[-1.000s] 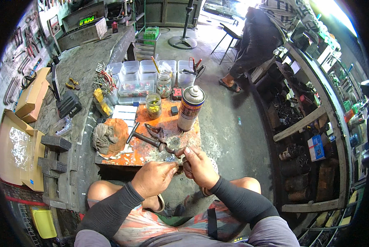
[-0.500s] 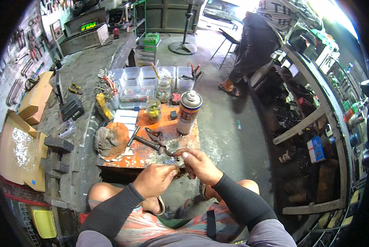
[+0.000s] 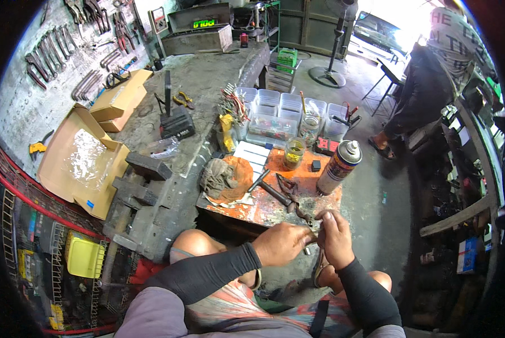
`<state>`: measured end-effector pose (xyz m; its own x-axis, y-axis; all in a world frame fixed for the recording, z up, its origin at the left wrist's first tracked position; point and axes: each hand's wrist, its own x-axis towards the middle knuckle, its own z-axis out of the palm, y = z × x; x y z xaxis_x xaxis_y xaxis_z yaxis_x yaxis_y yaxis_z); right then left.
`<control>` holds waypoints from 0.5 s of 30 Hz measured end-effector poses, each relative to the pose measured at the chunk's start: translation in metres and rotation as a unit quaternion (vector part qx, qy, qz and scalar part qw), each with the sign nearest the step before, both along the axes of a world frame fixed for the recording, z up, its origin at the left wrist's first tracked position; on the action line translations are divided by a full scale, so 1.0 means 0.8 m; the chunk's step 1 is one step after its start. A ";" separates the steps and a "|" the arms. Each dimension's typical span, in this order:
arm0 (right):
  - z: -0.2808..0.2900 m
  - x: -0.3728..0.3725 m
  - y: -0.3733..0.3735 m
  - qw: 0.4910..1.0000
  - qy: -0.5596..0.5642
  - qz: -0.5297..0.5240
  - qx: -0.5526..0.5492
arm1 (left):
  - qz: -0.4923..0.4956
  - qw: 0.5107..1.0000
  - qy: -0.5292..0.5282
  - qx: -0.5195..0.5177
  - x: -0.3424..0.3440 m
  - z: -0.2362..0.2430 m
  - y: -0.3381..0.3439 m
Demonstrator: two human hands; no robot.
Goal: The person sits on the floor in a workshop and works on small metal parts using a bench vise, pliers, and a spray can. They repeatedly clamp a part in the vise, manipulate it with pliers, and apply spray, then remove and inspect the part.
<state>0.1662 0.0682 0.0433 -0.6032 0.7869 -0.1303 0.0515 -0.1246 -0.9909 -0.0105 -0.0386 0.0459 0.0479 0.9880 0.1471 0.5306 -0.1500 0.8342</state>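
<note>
My left hand [image 3: 283, 243] and my right hand [image 3: 335, 236] meet just below the near edge of a small orange worktable [image 3: 264, 208]. Together they grip a small metal part [image 3: 313, 232] that is mostly hidden by the fingers. Pliers [image 3: 293, 200] and a hammer [image 3: 266, 188] lie on the table just beyond my hands. A spray can [image 3: 338, 167] stands upright at the table's right side, with a jar of yellow liquid [image 3: 293, 153] to its left.
A dirty rag on an orange dish [image 3: 225, 177] sits at the table's left. Clear plastic boxes [image 3: 275, 112] stand behind. A concrete bench [image 3: 190, 96] with a cardboard box [image 3: 81, 158] runs along the left. Another person [image 3: 432, 79] stands at the far right.
The view has tilted down and my hands sit lower in it. They stay together on the small part at the table's near edge.
</note>
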 end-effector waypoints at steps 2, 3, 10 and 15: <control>0.003 -0.003 0.018 0.999 -0.037 0.024 0.013 | 0.016 0.999 0.009 -0.028 -0.003 0.006 0.008; 0.001 -0.004 0.025 0.996 0.011 0.053 -0.072 | 0.011 0.999 -0.030 -0.025 -0.010 -0.004 0.010; -0.004 -0.083 0.058 0.927 -0.137 0.024 0.347 | 0.130 0.958 -0.255 -0.009 -0.080 0.033 0.014; -0.050 -0.156 0.030 0.800 -0.257 0.094 0.533 | 0.172 0.950 -0.257 0.040 -0.099 0.008 0.021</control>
<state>0.0418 0.0922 0.0030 -0.8067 0.5170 0.2863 0.4044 0.8361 -0.3706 -0.0898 -0.0221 0.0524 -0.3735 0.9172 0.1387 0.0859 -0.1147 0.9897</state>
